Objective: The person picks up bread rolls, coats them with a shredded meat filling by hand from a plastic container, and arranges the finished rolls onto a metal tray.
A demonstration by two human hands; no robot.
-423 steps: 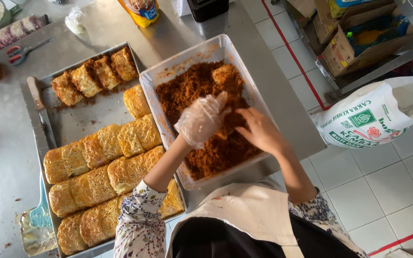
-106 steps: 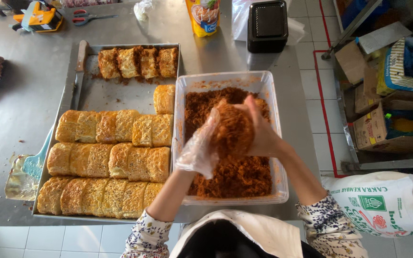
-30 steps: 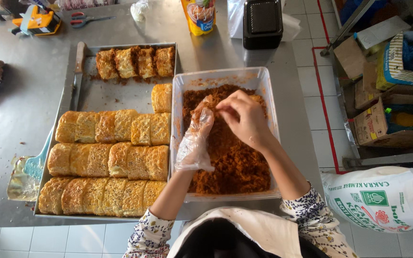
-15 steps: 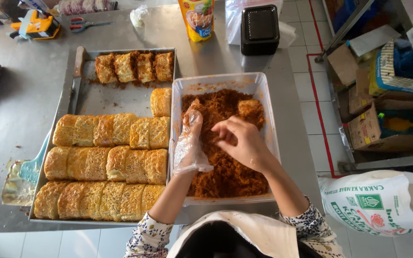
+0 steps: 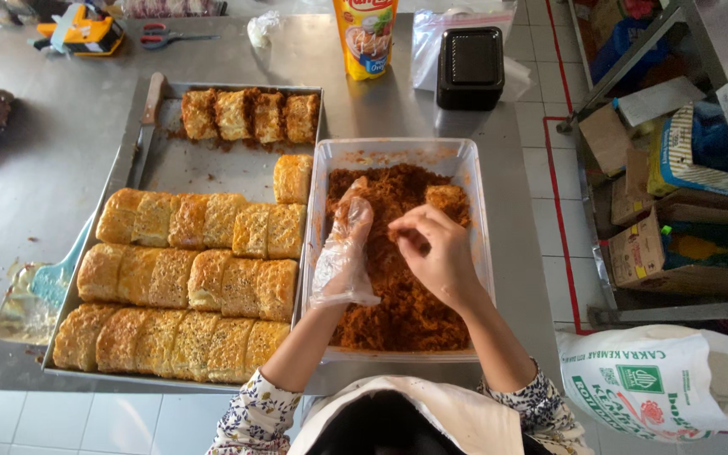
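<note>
While gloved left hand [image 5: 345,253] stays spread, bare right hand [image 5: 433,253] now pinches floss [image 5: 398,312].

I'm looking down on a stainless steel table [image 5: 52,143]. At its centre sits a clear plastic tub [image 5: 465,168] of brown shredded floss, and touching it at 9 o'clock lies a metal baking tray [image 5: 212,168] of bread rolls. At 12 o'clock stands a yellow sauce pouch [image 5: 366,38], with a black lidded box [image 5: 469,67] just beside it on a clear plastic bag [image 5: 436,25]. Toward 11 o'clock lie red-handled scissors [image 5: 166,35] and a yellow tape dispenser [image 5: 86,27]. At 8 o'clock, a crumpled plastic sheet [image 5: 31,295] pokes out from under the tray.
</note>
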